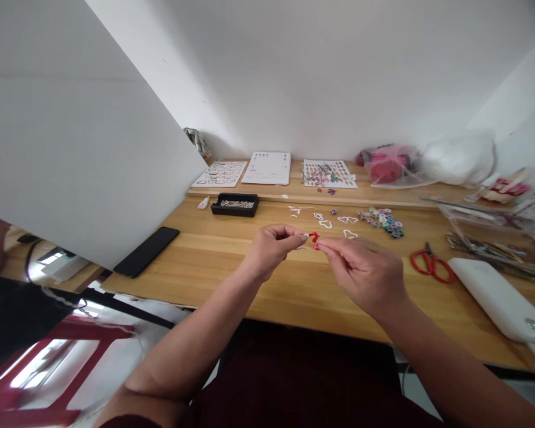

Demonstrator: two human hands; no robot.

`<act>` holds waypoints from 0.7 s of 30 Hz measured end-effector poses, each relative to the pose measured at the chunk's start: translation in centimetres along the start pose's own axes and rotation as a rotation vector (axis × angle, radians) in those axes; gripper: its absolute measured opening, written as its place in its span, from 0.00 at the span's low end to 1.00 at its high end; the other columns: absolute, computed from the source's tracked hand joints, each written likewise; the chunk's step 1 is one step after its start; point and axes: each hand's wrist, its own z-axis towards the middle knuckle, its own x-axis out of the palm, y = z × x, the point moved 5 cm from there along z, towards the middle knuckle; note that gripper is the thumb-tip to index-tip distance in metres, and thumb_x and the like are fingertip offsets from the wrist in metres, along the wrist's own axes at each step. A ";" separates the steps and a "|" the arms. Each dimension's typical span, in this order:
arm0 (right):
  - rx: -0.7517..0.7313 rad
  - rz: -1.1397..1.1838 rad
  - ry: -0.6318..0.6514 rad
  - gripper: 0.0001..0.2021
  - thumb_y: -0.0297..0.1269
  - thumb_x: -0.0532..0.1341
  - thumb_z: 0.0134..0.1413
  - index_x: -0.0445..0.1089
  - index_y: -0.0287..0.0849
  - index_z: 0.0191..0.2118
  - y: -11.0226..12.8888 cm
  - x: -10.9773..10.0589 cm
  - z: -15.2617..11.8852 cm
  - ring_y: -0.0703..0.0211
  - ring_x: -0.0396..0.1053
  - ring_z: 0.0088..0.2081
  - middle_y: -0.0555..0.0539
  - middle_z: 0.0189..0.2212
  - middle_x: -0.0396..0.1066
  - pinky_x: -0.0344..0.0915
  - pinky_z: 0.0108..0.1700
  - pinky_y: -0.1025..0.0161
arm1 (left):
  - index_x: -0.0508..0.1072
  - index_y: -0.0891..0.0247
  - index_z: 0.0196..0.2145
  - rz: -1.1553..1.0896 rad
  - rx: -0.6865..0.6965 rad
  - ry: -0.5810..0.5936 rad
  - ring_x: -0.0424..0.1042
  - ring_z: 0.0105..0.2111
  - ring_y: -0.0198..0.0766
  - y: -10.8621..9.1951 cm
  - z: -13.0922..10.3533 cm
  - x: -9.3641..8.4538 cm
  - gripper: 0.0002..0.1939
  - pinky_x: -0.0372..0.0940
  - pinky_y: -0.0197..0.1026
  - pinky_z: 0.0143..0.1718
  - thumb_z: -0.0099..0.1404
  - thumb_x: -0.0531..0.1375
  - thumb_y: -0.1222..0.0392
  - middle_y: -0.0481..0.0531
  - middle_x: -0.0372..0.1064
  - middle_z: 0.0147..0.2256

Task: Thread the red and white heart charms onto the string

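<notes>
Above the front half of the wooden table, my left hand (276,246) pinches the left end of a small red piece (314,235) that looks like a bent strip or thread. From the other side, my right hand (361,267) closes thumb and forefinger on the lower right part of that red piece. Its exact kind is too small to make out. Just beyond the hands lie white outline cut-outs (325,224) and thin white strips. A cluster of coloured spools or rings (383,221) rests behind my right hand.
Red-handled scissors (432,266) and a white device (499,297) lie on the right. A black tray (235,205) of small beads, a little tube (203,203) and a black phone (147,252) sit left. Printed sheets (267,168) and plastic bags (395,166) line the back ledge.
</notes>
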 end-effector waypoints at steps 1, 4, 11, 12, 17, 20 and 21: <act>-0.004 -0.002 0.006 0.10 0.35 0.61 0.61 0.80 0.52 0.43 0.0 -0.1 0.3 0.54 0.74 0.29 0.47 0.28 0.79 0.68 0.35 0.56 | 0.78 0.65 0.26 0.014 0.013 -0.001 0.52 0.19 0.25 0.0 0.0 0.0 0.15 0.47 0.36 0.22 0.49 0.73 0.51 0.44 0.64 0.20; -0.028 0.012 0.011 0.09 0.35 0.61 0.61 0.80 0.51 0.40 0.2 -0.2 1.1 0.54 0.75 0.30 0.48 0.30 0.80 0.67 0.36 0.57 | 0.78 0.65 0.26 0.047 0.029 0.004 0.56 0.20 0.26 0.0 -0.2 0.1 0.14 0.52 0.36 0.25 0.50 0.73 0.52 0.45 0.66 0.20; 0.025 0.113 0.050 0.09 0.34 0.61 0.59 0.80 0.51 0.36 -0.5 0.2 3.0 0.55 0.74 0.31 0.49 0.30 0.80 0.65 0.37 0.57 | 0.78 0.64 0.26 0.079 -0.035 0.056 0.57 0.20 0.27 0.3 -0.5 0.1 0.11 0.53 0.36 0.25 0.51 0.72 0.54 0.45 0.66 0.19; 0.042 0.132 0.063 0.08 0.34 0.61 0.59 0.80 0.51 0.36 -0.7 0.3 3.2 0.56 0.73 0.30 0.49 0.30 0.80 0.64 0.36 0.58 | 0.78 0.64 0.26 0.077 -0.042 0.062 0.57 0.20 0.27 0.2 -0.5 0.2 0.11 0.53 0.36 0.25 0.50 0.72 0.55 0.45 0.66 0.19; 0.077 0.185 0.081 0.07 0.36 0.63 0.58 0.80 0.50 0.34 -1.0 0.4 3.7 0.63 0.65 0.23 0.52 0.22 0.75 0.58 0.29 0.61 | 0.78 0.65 0.25 0.050 -0.065 0.109 0.57 0.20 0.27 0.1 -0.7 0.3 0.12 0.51 0.36 0.24 0.48 0.73 0.55 0.45 0.64 0.18; 0.116 0.202 0.102 0.06 0.37 0.64 0.57 0.80 0.48 0.32 -1.4 0.6 4.0 0.66 0.57 0.19 0.54 0.17 0.67 0.52 0.25 0.63 | 0.78 0.65 0.25 0.041 -0.075 0.127 0.54 0.20 0.27 0.2 -0.7 0.2 0.13 0.47 0.37 0.23 0.47 0.73 0.54 0.45 0.63 0.18; 0.136 0.219 0.117 0.06 0.37 0.64 0.57 0.80 0.47 0.32 -1.6 0.7 4.1 0.67 0.55 0.18 0.55 0.15 0.64 0.50 0.24 0.63 | 0.79 0.64 0.26 0.044 -0.081 0.132 0.53 0.19 0.26 0.2 -0.6 0.2 0.13 0.45 0.37 0.23 0.47 0.73 0.53 0.45 0.63 0.18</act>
